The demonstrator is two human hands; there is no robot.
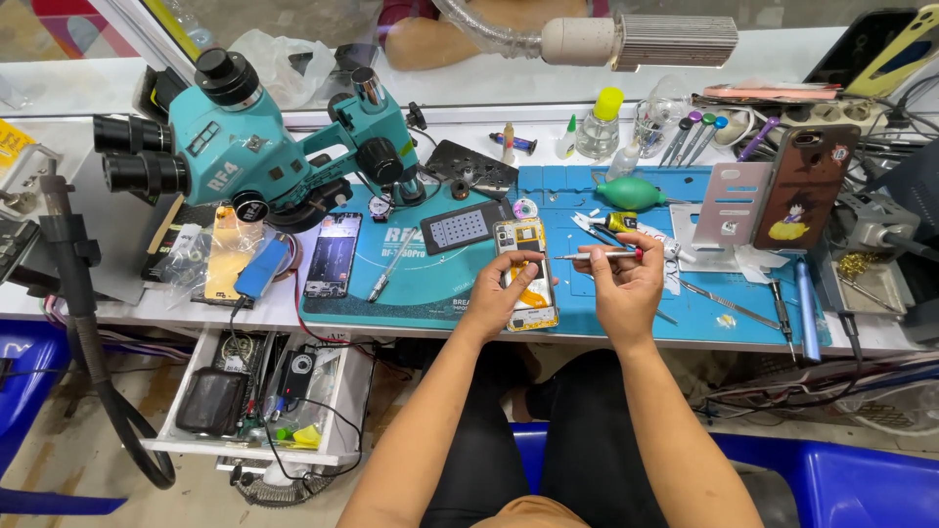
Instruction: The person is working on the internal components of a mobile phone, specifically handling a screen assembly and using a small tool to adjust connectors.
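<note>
An opened phone (pixel 529 252) with its back removed lies on the blue work mat (pixel 430 293), showing a yellow and white interior. My left hand (pixel 507 293) rests on its lower half and holds it down. My right hand (pixel 626 284) grips a thin screwdriver (pixel 597 255) with a red collar, held level, its tip pointing left toward the phone's right edge.
A teal microscope (pixel 264 137) stands at the left. A phone screen part (pixel 333 254) and a gold back cover (pixel 227 256) lie left of the mat. Tweezers (pixel 729 305), bottles (pixel 597 122) and a cased phone (pixel 802 186) on a stand fill the right. An open drawer (pixel 264 401) hangs below.
</note>
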